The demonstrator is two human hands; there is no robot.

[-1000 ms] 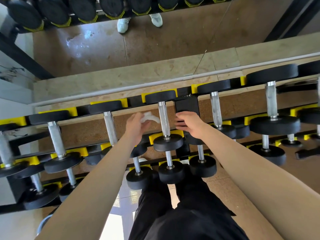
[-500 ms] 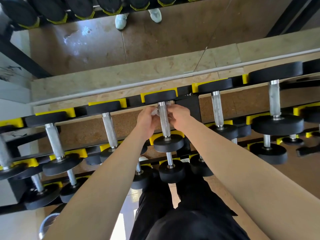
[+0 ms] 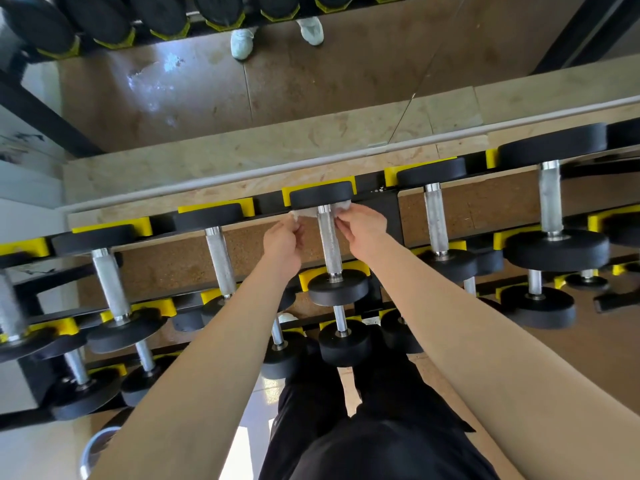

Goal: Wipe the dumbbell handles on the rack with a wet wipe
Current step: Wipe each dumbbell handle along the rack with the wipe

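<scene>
Wipe [image 3: 304, 213] runs behind the far end of the middle handle [image 3: 329, 244], just under its far head, on the top tier of the rack [image 3: 388, 209]. My left grip [image 3: 282, 242] pinches the wipe's left end; my right grip [image 3: 363, 230] pinches the right end, fingers curled, one each side of the handle. Neighbouring dumbbells [image 3: 434, 220] flank both grips closely. Lower tiers of smaller dumbbells sit under my forearms. Mirror [image 3: 311, 98] above the rack reflects white shoes [image 3: 242, 43].

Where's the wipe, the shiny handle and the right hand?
wipe [image 3: 305, 213]: head view, its white left end beside the handle.
handle [image 3: 328, 237]: head view, middle of the rough metal bar.
right hand [image 3: 363, 230]: head view, back of the hand.
</scene>
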